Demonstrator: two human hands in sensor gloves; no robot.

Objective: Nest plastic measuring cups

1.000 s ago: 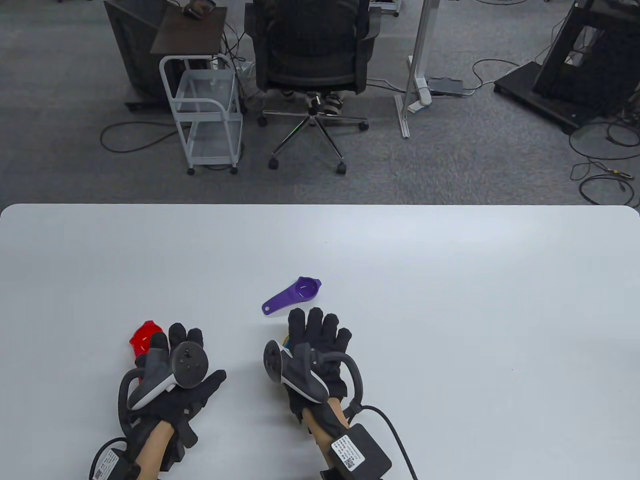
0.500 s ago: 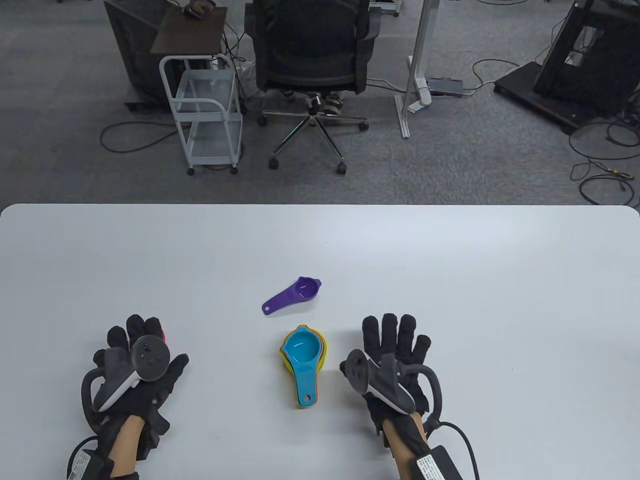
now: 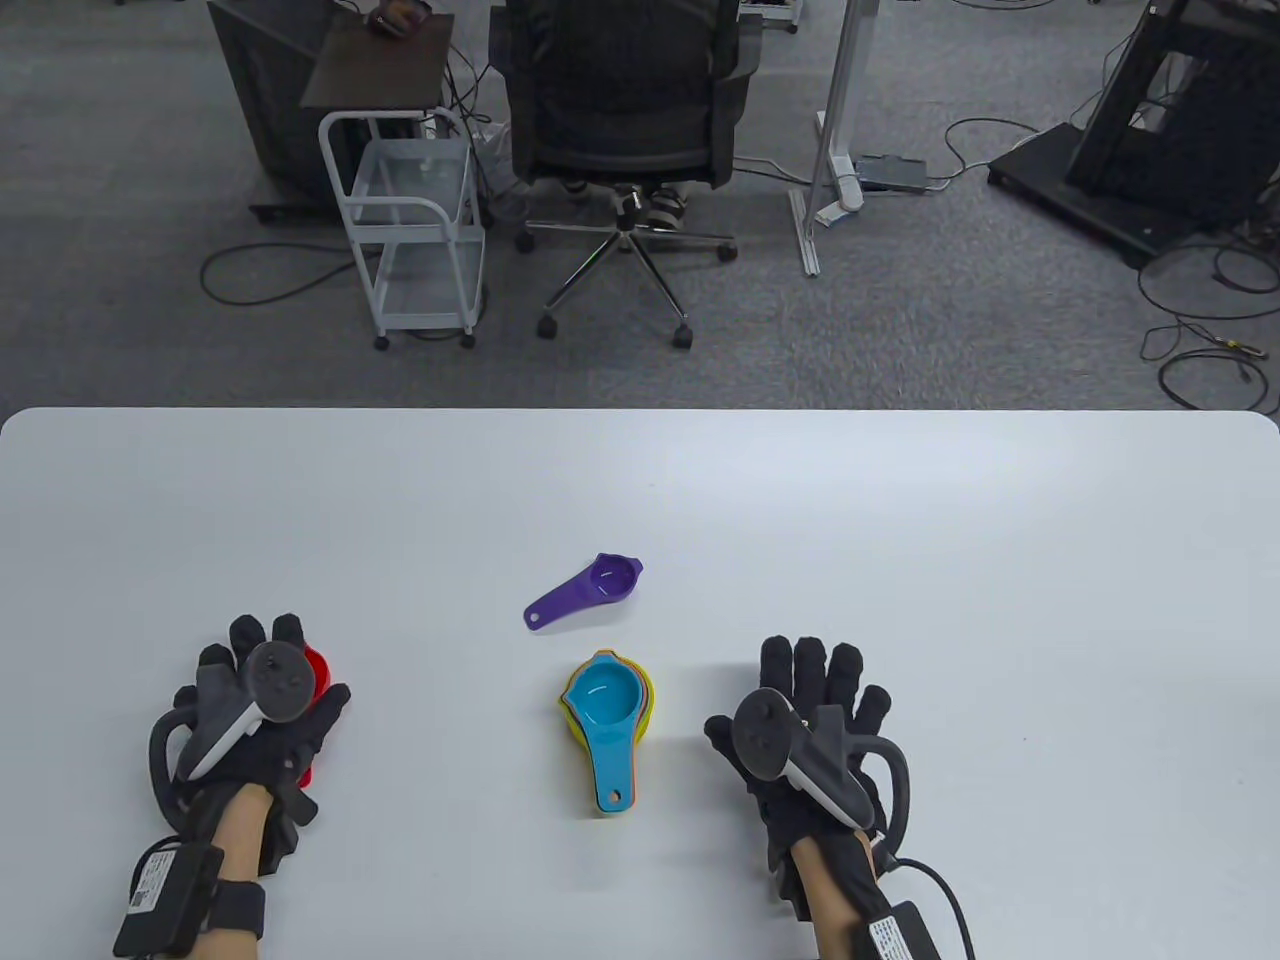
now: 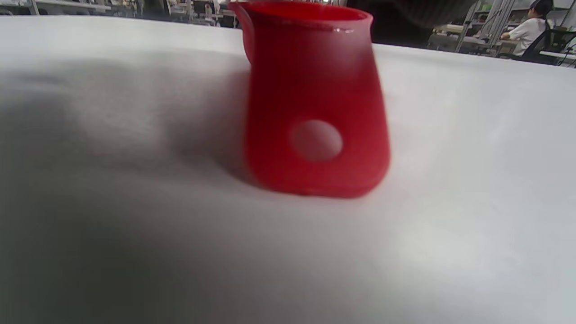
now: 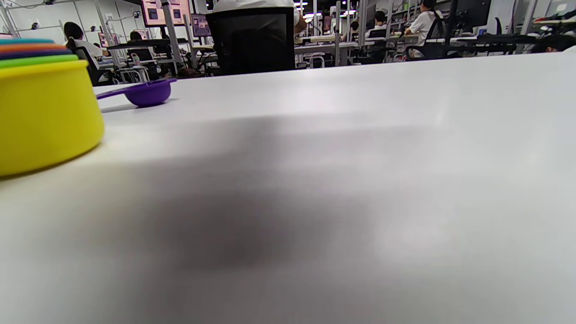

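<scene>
left hand (image 3: 262, 715): palm down at the desk's near left, over the red cup; fingers spread forward. Whether it grips or only covers the cup, I cannot tell.
red cup (image 4: 315, 99): on the desk under the left hand; in the table view only a red edge (image 3: 316, 668) shows beside the tracker. The left wrist view shows its handle end, with a round hole, resting on the desk, and the bowl behind.
desk (image 3: 900, 560): white, wide, with rounded far corners.
purple cup (image 3: 585, 588): small, lying alone beyond the stack, bowl to the far right, handle pointing near left. Apart from the stack.
stack (image 3: 605, 715): nested cups mid-desk between the hands, blue on top, yellow at the bottom, orange and green rims between. Handles point toward the near edge. In the right wrist view the yellow wall (image 5: 45, 117) sits at the left.
right hand (image 3: 810, 730): palm down, right of the stack, fingers stretched flat and apart; it holds nothing and is clear of the stack.
</scene>
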